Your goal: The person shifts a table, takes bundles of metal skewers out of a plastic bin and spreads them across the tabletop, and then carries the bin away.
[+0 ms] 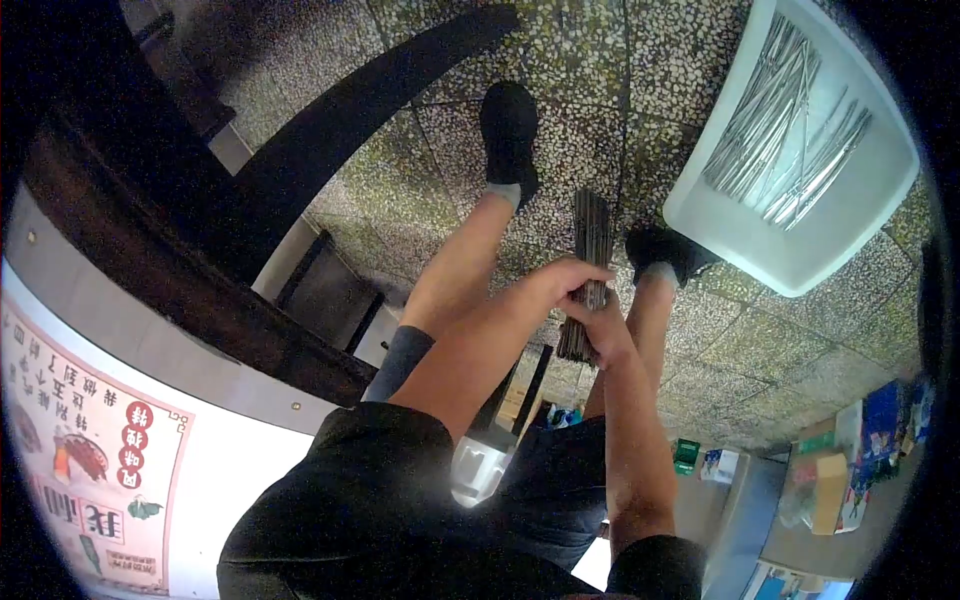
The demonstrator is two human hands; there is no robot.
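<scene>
A thick bundle of thin dark metal skewers [592, 228] is held upright between my legs, above the floor. My left hand [572, 279] is closed around its middle from the left. Just below, my right hand [604, 325] wraps the same bundle from the right, its fingers partly hidden. The skewer ends stick out above and below both hands. To the upper right, a white plastic bin [835, 230] holds many loose, shiny metal skewers [765, 120], lying in slanted heaps.
Speckled tile floor [590, 60] surrounds my dark shoes [509, 130]. A dark curved furniture leg [360, 110] crosses the upper left. A counter with a pink printed poster [95, 450] is on the left. Boxes and packets [850, 470] sit at the lower right.
</scene>
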